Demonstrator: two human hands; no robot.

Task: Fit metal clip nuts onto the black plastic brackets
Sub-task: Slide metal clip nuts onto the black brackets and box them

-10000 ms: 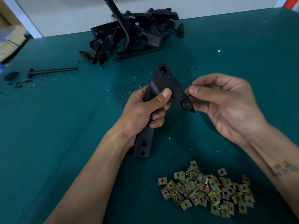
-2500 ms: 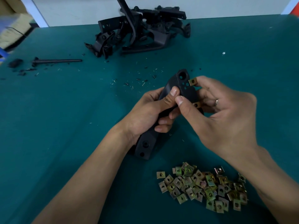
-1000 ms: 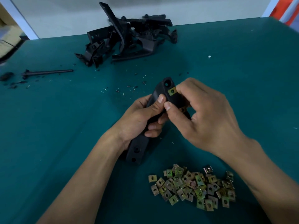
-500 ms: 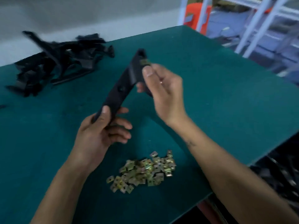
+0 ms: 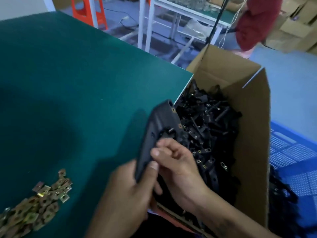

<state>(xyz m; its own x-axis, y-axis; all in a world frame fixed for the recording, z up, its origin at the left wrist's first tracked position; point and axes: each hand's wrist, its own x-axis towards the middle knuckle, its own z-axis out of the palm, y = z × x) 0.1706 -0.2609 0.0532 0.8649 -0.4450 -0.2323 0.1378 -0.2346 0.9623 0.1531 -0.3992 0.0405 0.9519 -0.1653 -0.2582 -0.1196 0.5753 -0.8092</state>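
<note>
I hold a long black plastic bracket [image 5: 158, 129] over the right edge of the green table [image 5: 68, 79], its top end above an open cardboard box [image 5: 250, 117]. Two brass clip nuts [image 5: 173, 110] sit on its upper edge. My left hand [image 5: 130, 191] grips the bracket's lower end. My right hand [image 5: 176, 162] pinches its middle with thumb and fingers. A pile of loose clip nuts [image 5: 37, 203] lies on the table at the lower left.
The box beside the table is full of black brackets [image 5: 205, 134] with clip nuts fitted. A blue plastic crate [image 5: 291, 152] stands to its right. A person in red [image 5: 255, 21], a white frame and an orange stool are in the background.
My view has swung right, off the table to the box. Both hands have carried the bracket, with its fitted clip nuts, from mid-table to the table's right edge above the box.
</note>
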